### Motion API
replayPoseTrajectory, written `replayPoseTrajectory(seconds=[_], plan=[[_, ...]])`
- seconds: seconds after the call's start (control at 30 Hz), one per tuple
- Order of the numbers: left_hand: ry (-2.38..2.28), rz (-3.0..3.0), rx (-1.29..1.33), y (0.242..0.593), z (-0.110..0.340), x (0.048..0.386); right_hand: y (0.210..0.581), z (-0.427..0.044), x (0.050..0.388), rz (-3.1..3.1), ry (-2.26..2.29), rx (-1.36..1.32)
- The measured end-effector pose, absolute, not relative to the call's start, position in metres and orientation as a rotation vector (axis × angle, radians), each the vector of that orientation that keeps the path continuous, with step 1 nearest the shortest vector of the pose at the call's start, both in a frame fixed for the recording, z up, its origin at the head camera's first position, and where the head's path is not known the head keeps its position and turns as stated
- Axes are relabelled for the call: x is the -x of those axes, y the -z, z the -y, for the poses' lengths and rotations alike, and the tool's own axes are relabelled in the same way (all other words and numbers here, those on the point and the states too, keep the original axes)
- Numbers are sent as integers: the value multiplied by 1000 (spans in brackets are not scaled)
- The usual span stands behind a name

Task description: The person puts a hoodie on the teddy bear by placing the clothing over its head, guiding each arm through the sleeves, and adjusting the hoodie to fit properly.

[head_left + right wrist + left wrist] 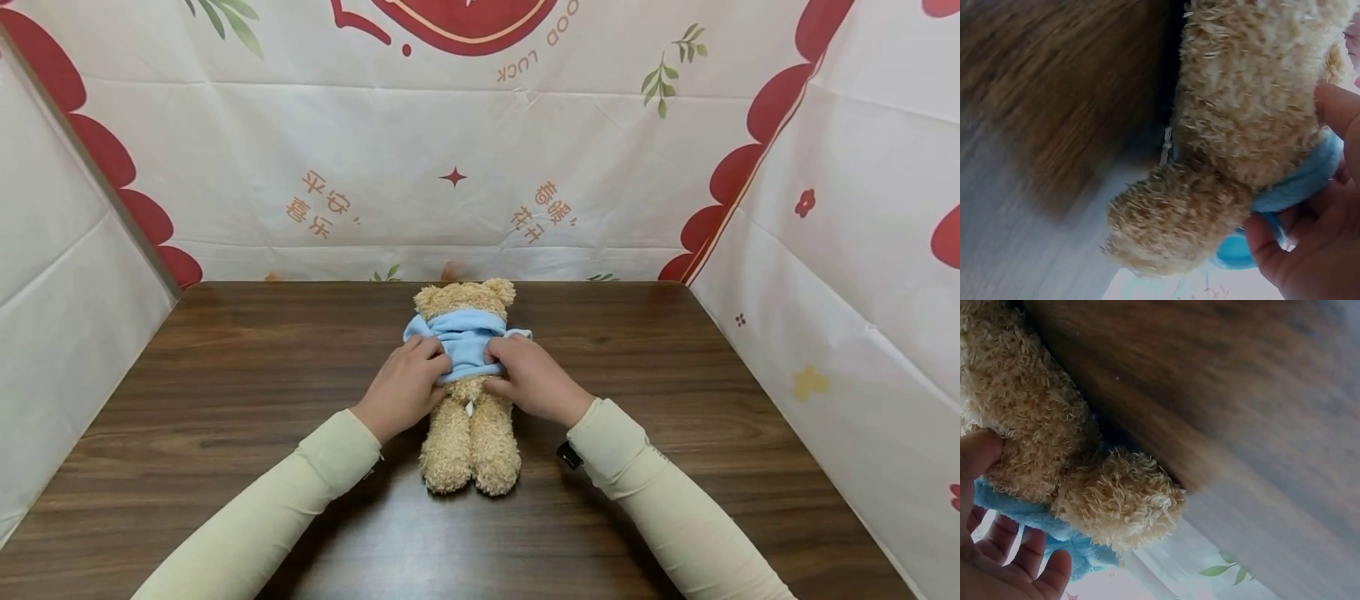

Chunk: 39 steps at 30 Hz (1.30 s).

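Note:
A curly tan teddy bear (471,442) lies on the table with no face showing, its head toward the back wall and legs toward me. It wears a light blue top (467,342), bunched around the upper body. My left hand (405,383) grips the top near its lower left edge, and its thumb touches the fur in the left wrist view. On the opposite side, my right hand (536,379) holds the lower right edge, thumb against the fur. A small white zipper pull (1167,145) shows beside the bear in the right wrist view.
The brown wood-grain table (262,350) extends on both sides of the bear. A white printed cloth (450,125) hangs behind it, and similar cloth walls (862,333) stand at left and right. A small white tag (470,409) sits between the bear's legs.

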State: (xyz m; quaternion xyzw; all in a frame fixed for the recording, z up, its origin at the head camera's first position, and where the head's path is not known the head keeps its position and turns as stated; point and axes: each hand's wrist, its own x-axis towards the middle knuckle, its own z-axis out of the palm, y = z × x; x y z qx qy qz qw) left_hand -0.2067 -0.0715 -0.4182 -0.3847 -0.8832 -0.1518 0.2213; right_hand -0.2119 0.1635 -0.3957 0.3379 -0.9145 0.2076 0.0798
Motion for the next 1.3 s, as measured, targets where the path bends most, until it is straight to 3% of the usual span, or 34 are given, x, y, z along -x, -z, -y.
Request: replayPoseTrajectory(seconds=[0.27, 0.5, 0.63, 0.97, 1.13, 1.3], plan=[[292, 2422, 981, 412, 64, 203, 401, -158, 211, 2544, -352, -1048], [190, 2372, 885, 407, 56, 202, 405, -156, 208, 2340, -112, -919], [87, 2331, 951, 408, 56, 202, 405, -161, 205, 2326, -78, -923], [191, 2482, 1317, 408, 86, 194, 400, -201, 191, 2742, -367, -1245], [266, 2520, 1291, 407, 91, 191, 397, -206, 192, 2777, -559, -1269], [355, 2473, 1174, 403, 86, 192, 394, -209, 199, 2650, -749, -1116]])
